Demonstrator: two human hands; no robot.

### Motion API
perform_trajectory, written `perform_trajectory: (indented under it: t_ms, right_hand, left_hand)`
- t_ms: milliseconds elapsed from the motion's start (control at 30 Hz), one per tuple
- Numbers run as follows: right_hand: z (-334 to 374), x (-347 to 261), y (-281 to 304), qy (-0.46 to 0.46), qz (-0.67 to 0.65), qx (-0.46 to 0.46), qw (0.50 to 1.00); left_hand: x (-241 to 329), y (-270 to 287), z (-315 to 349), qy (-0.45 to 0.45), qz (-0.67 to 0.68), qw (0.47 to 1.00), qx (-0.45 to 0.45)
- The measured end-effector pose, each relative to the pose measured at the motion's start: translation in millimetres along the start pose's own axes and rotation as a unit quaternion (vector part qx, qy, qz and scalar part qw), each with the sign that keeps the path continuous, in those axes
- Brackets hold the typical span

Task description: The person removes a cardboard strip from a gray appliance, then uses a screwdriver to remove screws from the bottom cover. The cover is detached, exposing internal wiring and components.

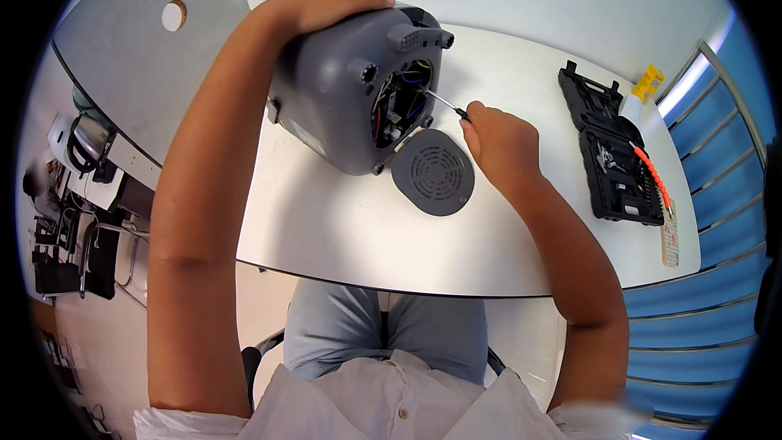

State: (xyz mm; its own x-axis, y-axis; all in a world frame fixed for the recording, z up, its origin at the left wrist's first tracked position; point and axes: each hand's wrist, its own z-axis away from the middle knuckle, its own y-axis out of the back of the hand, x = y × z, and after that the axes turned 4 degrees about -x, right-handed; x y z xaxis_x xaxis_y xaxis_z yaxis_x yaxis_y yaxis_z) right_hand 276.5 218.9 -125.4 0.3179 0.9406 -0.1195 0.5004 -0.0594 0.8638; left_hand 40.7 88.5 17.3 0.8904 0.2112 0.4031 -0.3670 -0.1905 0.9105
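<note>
A grey rounded appliance (pixel 326 90), which looks like a rice cooker, lies tipped on its side on the table. Its underside faces right, and coloured wires (pixel 401 102) show in the round opening. My left hand (pixel 338 4) lies flat along its upper side, fingers stretched out. In my right hand (pixel 503 143) is a screwdriver (pixel 444 100), with its thin metal shaft reaching into the opening; the exact spot its tip touches is hard to make out. Below the opening, a dark grey vented cover (pixel 433 173) rests on the table, close beside the appliance.
An open black tool case (pixel 611 151) with bits and small parts lies at the right. An orange flexible shaft (pixel 652 175) crosses its edge, and a yellow-topped white object (pixel 648 85) stands behind. Railings (pixel 721 155) border the right side. A kettle (pixel 88 140) stands far left.
</note>
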Motion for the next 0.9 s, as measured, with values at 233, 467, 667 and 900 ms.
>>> perform_trajectory:
  t_ms: [233,467,667,900]
  right_hand:
    - [-7.0,8.4,-0.3,-0.171,-0.3,-0.105,0.933]
    - [-9.4,18.4,16.3,-0.227,-0.623,-0.3,0.686]
    - [-13.5,9.1,14.9,-0.207,-0.452,-0.277,0.822]
    - [-3.2,-20.7,17.3,-0.052,0.07,-0.133,0.987]
  left_hand:
    - [-0.7,-3.5,-2.5,0.012,-0.009,1.0,0.023]
    - [3.0,-3.1,-1.4,0.019,-0.047,0.999,0.015]
    - [5.3,-1.1,-0.5,0.032,-0.042,0.999,0.005]
    - [4.5,0.5,-5.3,0.034,-0.011,0.999,-0.027]
